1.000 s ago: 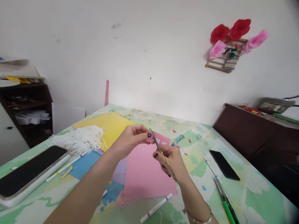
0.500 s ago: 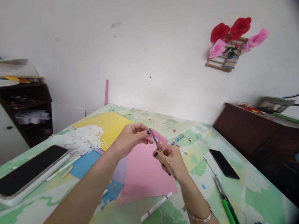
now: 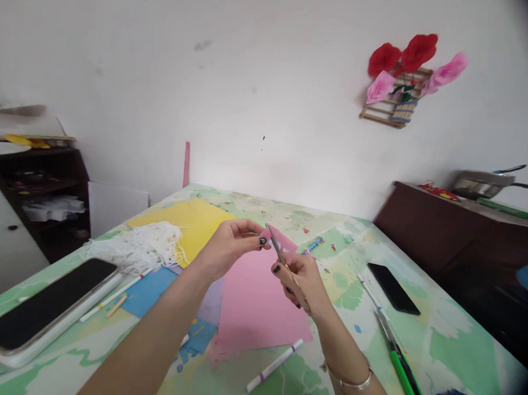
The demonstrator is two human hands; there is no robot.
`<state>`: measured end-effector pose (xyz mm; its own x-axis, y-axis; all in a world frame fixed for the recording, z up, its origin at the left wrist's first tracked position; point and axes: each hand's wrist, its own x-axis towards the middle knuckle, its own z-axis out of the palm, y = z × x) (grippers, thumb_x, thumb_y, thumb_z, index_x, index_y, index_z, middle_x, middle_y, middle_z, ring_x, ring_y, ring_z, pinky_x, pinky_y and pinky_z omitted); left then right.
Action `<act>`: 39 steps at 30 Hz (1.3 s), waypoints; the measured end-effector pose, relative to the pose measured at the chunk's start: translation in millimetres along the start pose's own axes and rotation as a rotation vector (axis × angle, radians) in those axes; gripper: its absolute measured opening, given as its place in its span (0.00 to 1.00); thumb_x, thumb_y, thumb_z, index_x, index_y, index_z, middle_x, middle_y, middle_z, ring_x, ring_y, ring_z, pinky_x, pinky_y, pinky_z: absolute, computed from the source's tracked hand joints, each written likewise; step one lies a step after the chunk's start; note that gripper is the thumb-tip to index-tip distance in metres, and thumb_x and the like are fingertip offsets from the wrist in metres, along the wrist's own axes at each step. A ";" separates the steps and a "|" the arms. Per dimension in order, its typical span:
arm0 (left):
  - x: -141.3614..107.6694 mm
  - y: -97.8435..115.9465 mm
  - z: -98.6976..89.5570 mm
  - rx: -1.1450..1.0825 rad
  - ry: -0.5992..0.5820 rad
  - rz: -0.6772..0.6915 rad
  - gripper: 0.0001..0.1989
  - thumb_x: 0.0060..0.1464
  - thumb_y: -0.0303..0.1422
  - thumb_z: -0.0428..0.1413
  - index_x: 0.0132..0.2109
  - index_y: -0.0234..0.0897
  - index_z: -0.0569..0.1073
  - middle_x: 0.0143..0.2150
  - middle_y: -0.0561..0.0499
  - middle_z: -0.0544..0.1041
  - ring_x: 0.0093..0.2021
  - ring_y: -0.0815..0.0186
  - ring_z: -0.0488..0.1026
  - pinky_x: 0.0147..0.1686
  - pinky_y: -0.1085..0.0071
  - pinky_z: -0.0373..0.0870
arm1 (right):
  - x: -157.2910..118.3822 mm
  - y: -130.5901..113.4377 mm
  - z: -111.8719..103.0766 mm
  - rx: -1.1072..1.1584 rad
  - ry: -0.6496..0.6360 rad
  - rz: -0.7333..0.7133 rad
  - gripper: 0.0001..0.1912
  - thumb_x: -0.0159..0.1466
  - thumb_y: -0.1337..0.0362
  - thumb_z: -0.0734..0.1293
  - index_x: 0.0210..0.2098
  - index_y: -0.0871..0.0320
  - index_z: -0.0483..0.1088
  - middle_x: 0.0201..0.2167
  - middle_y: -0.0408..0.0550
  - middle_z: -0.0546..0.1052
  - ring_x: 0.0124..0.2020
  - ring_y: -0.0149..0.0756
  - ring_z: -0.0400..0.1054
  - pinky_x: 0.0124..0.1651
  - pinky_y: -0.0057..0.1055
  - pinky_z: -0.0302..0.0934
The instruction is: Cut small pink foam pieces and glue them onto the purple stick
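My left hand [image 3: 237,243] pinches a small piece of pink paper [image 3: 266,234] between thumb and fingers, above the table's middle. Wrapped round the handles of a pair of scissors [image 3: 280,253], my right hand [image 3: 301,280] is closed just to the right. The scissor blades point up and left, close beside the left fingertips. Below both hands lies a large pink sheet [image 3: 261,304], partly covered by them. A yellow sheet [image 3: 195,223] lies behind my left wrist, and blue paper [image 3: 153,289] lies under the left forearm.
White shredded strips [image 3: 145,244] and a large phone [image 3: 49,303] are at the left. Near the front lies a white marker [image 3: 275,365]. At the right are a black phone [image 3: 393,288], another marker [image 3: 370,292] and a green-handled cutter [image 3: 403,373].
The left fingertips have dipped slightly and the small pink piece has turned a little. The scissors have shifted slightly against it. The whole view has moved a little.
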<state>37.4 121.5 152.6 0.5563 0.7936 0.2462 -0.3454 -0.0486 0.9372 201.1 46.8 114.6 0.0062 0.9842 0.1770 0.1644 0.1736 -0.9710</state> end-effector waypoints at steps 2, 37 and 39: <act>0.7 -0.8 -1.1 -0.006 0.012 0.009 0.05 0.42 0.27 0.64 0.30 0.33 0.77 0.27 0.50 0.76 0.31 0.68 0.72 0.37 0.69 0.67 | -0.1 0.6 -0.4 0.006 0.003 0.005 0.25 0.52 0.44 0.70 0.22 0.56 0.58 0.10 0.31 0.54 0.07 0.21 0.47 0.09 0.21 0.37; 0.7 0.0 -5.8 0.033 -0.040 -0.039 0.07 0.45 0.30 0.62 0.31 0.33 0.72 0.27 0.50 0.77 0.24 0.69 0.73 0.27 0.72 0.64 | -0.3 -1.4 -1.4 -0.052 -0.008 0.015 0.23 0.54 0.47 0.70 0.21 0.57 0.58 0.10 0.32 0.54 0.08 0.21 0.46 0.10 0.21 0.38; 1.0 -0.2 -5.7 0.030 -0.042 -0.043 0.07 0.45 0.30 0.62 0.31 0.33 0.72 0.26 0.50 0.77 0.24 0.69 0.73 0.28 0.72 0.64 | -0.1 -0.2 -2.0 -0.071 -0.009 0.016 0.23 0.54 0.47 0.70 0.21 0.57 0.58 0.10 0.32 0.53 0.08 0.21 0.46 0.10 0.21 0.37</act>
<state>33.7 125.8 151.2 0.6015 0.7694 0.2150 -0.2980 -0.0336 0.9540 203.0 46.6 115.1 0.0011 0.9871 0.1598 0.2342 0.1551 -0.9597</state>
